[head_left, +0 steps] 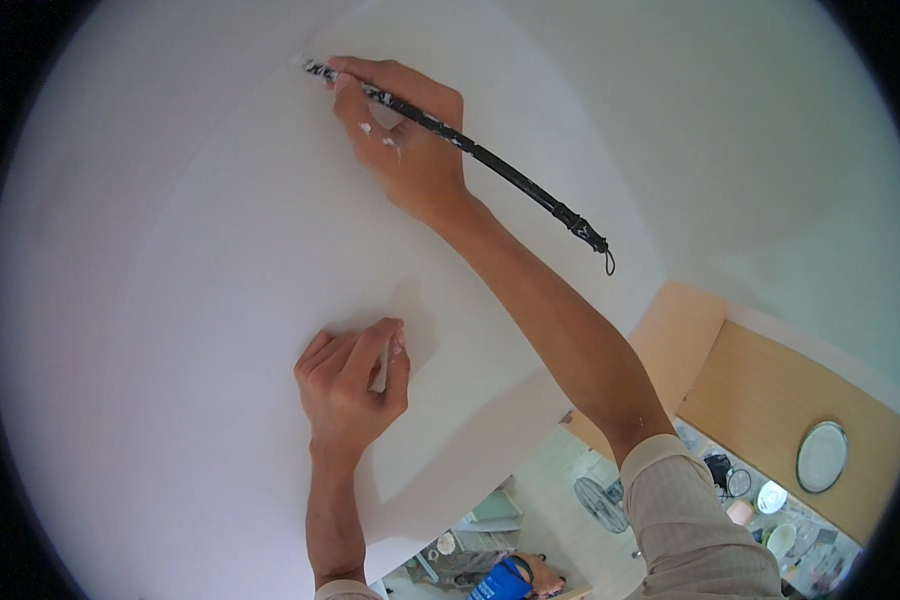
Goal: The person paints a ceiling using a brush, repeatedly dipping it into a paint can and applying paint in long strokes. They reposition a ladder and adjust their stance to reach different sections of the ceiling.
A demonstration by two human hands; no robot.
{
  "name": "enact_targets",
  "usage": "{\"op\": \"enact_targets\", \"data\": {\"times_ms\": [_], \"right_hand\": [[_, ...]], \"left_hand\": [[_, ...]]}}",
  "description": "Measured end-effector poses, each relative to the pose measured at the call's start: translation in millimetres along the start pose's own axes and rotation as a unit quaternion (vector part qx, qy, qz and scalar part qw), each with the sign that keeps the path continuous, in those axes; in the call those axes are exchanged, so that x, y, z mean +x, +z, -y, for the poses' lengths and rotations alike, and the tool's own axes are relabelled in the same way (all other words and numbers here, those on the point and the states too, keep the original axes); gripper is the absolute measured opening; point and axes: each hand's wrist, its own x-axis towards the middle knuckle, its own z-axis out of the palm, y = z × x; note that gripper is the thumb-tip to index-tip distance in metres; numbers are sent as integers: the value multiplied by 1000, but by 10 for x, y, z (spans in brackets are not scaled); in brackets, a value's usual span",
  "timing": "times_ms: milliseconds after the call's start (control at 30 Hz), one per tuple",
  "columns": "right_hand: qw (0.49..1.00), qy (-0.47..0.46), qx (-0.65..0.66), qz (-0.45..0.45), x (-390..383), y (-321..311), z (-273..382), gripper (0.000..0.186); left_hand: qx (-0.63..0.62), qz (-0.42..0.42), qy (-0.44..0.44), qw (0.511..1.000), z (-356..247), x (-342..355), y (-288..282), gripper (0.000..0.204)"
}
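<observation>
In my right hand (415, 140) is a slim brush (515, 180) with a black, jointed handle like bamboo. A small loop hangs from the handle's back end. White paint flecks the handle near the fingers and spots the skin by my thumb. The brush's front end meets the pale surface (200, 270) at the upper left, close to a faint curved line; its bristles are hard to make out. Lower down, my left hand (355, 375) is held against or just over that surface. Its fingers are curled, thumb and forefinger brought together, with white smears at the tips.
Below at the right are a wooden board (770, 400) with an oval mirror-like disc (822, 457), several bowls and clutter. A fan (600, 503) stands on the floor. A blue bag (500, 580) lies at the bottom among other items.
</observation>
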Motion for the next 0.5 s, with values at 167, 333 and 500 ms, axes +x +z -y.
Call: {"op": "enact_targets", "data": {"times_ms": [167, 333, 500], "right_hand": [[989, -62, -39, -132, 15, -303, -223, 10], [993, -25, -85, -80, -725, -854, 580, 22], [954, 70, -292, 13, -1935, -2056, 2057, 41]], "left_hand": [[-49, -8, 53, 997, 139, 25, 301, 18], [-158, 31, -26, 987, 777, -329, 316, 31], [-14, 4, 65, 998, 272, -176, 83, 22]]}}
